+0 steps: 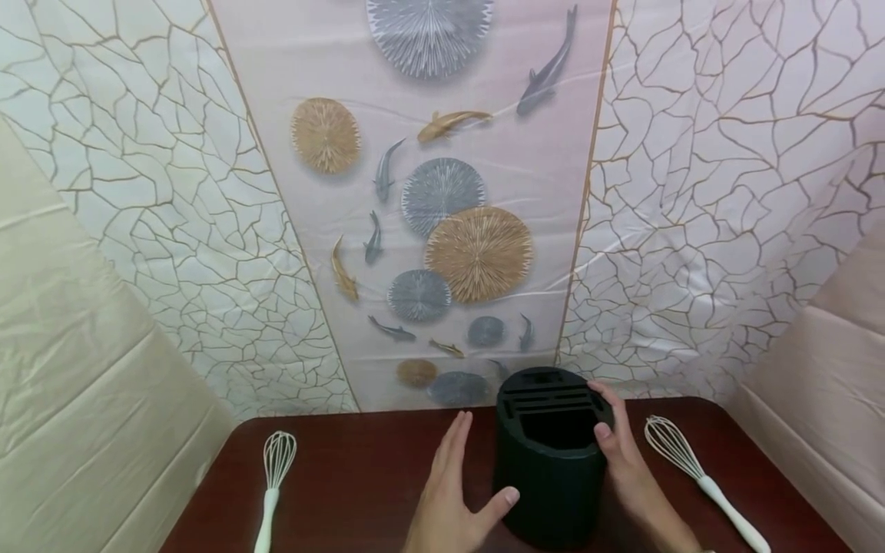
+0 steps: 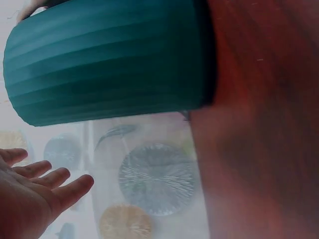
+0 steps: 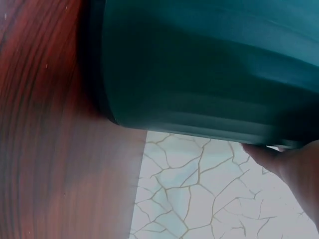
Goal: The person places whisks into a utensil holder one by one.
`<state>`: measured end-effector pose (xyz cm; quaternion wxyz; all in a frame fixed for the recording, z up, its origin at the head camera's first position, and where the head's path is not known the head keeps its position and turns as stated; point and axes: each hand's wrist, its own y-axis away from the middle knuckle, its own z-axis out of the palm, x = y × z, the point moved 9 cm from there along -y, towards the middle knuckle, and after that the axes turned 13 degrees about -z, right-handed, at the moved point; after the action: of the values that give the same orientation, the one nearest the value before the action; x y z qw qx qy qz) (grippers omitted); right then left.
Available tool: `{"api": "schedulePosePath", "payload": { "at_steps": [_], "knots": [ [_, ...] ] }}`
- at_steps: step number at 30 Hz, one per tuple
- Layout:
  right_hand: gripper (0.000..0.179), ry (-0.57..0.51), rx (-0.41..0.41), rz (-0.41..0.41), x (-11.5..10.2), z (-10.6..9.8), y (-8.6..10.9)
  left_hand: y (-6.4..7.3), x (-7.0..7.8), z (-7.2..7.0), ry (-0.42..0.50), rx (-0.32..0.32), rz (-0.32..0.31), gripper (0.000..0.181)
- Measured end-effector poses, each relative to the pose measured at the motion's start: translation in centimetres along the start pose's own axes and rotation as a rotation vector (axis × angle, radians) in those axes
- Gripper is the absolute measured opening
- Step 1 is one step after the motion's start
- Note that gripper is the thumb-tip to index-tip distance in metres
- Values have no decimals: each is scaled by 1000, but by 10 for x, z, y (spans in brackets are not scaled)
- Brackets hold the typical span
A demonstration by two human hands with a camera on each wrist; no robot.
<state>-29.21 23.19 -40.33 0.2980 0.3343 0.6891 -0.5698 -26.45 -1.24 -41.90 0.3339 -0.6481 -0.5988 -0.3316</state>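
A dark green round knife block with a slotted black top and one large opening stands upright on the table. Ribbed sides show on the knife block in the left wrist view. My right hand grips it at the upper right side, thumb at the front of the rim and fingers round the back. In the right wrist view that hand lies against the block's side near the top. To the left of the block is my left hand, its fingers straight and spread; a gap separates this hand from the block in the left wrist view.
A whisk with a pale handle lies on the left of the dark red table. Another whisk lies slantwise to the right of my right hand. A patterned cloth hangs behind the table's back edge.
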Motion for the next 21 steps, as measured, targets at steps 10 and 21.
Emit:
{"api": "schedulePosePath", "payload": {
  "at_steps": [10,21],
  "knots": [
    [60,42,-63,-13,-4,25,3,-9,27,-13,-9,31,115,93],
    [70,133,-115,25,-3,50,-2,-18,31,-21,-26,59,114,98]
  ]
}}
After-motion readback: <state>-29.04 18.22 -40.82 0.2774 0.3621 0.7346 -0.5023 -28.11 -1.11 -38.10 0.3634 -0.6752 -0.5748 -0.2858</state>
